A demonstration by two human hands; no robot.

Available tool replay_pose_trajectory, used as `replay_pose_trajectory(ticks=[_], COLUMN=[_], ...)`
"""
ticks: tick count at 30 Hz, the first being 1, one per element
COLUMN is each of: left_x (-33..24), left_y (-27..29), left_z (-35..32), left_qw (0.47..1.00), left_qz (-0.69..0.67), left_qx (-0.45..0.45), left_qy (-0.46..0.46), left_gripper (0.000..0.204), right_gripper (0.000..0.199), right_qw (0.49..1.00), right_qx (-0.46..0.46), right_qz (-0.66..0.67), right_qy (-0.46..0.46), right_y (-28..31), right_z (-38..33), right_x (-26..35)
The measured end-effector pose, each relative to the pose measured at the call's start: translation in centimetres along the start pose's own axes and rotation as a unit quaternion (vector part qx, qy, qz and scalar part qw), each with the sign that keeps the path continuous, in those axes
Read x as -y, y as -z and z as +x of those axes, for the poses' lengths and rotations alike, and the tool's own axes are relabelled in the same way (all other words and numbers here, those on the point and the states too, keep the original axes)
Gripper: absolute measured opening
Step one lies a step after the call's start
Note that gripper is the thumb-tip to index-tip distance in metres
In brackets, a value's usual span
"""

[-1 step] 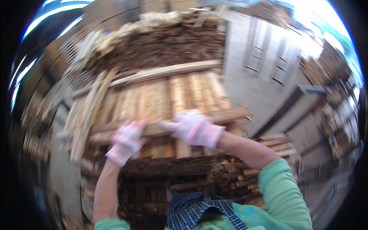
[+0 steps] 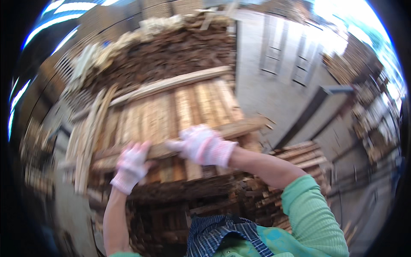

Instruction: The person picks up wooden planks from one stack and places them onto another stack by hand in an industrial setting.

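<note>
My left hand [image 2: 131, 167], in a white and pink knit glove, is closed over a rough wooden board [image 2: 244, 127] near its left part. Farther right, my right hand [image 2: 204, 144], gloved alike, grips the same board with its fingers over the top and its thumb side toward the left hand. The board lies crosswise on a row of side-by-side planks [image 2: 158, 113], which run away from me. Motion blur softens the fingers, and their undersides are hidden.
Another crosswise strip [image 2: 184, 79] lies at the row's far end, with long slats [image 2: 90, 137] at its left. Behind rises a stack of dark, rough-edged wood [image 2: 162, 51]. A metal beam [image 2: 302, 115] stands to the right, and stacked timber [image 2: 304, 156] sits near my right elbow.
The whole view has swung slightly, so the stack and both hands appear a little farther left. Both hands stay on the board, with no clear shift along it.
</note>
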State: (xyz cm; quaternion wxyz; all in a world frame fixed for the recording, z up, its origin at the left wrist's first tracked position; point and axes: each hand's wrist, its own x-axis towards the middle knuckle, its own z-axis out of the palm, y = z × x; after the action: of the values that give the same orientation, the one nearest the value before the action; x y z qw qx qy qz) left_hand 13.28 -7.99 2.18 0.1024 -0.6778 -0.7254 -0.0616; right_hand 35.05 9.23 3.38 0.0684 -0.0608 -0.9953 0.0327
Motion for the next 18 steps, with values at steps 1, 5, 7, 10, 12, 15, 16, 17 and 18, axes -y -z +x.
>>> replay_pose_trajectory(ticks=[1,5,7,10,12,15,16,17,18], left_x=[-0.6,0.3,1.4,1.7,5.1,14.1,19.5,26.9,27.5], left_y=[-0.1,-1.8,-1.8,0.2,1.0,5.5,5.6,4.0,4.7], left_z=[0.0,-0.6,-0.6,-1.2,-1.5,0.0,-1.4,-4.0,-3.3], left_qw=[0.999,0.998,0.999,0.995,0.852,0.885,0.93,0.96,0.936], left_qz=[0.025,0.015,0.023,-0.098,-0.521,-0.422,-0.283,-0.12,0.008], left_qx=[-0.018,-0.052,-0.03,0.02,-0.042,-0.077,-0.11,-0.115,-0.01], left_qy=[-0.008,-0.014,-0.014,0.017,0.025,0.181,0.209,0.223,0.352], left_gripper=[0.072,0.074,0.077,0.076,0.072,0.053,0.053,0.056,0.061], right_gripper=[0.048,0.053,0.051,0.046,0.049,0.057,0.059,0.06,0.064], right_qw=[1.0,0.998,0.994,0.998,0.997,0.989,0.986,0.986,0.982], right_qx=[0.008,0.053,0.086,0.02,0.033,0.088,0.109,0.119,0.136], right_qz=[0.007,0.002,0.016,0.023,-0.005,-0.031,-0.042,-0.032,-0.034], right_qy=[-0.015,-0.043,-0.07,-0.058,-0.065,-0.115,-0.12,-0.11,-0.127], right_y=[-0.1,0.5,1.2,1.1,1.4,1.4,1.5,1.5,1.6], right_z=[0.0,-0.3,0.1,-0.1,0.1,0.1,0.9,1.7,1.6], right_x=[-0.3,0.1,0.6,1.9,2.1,2.2,2.9,3.6,3.4])
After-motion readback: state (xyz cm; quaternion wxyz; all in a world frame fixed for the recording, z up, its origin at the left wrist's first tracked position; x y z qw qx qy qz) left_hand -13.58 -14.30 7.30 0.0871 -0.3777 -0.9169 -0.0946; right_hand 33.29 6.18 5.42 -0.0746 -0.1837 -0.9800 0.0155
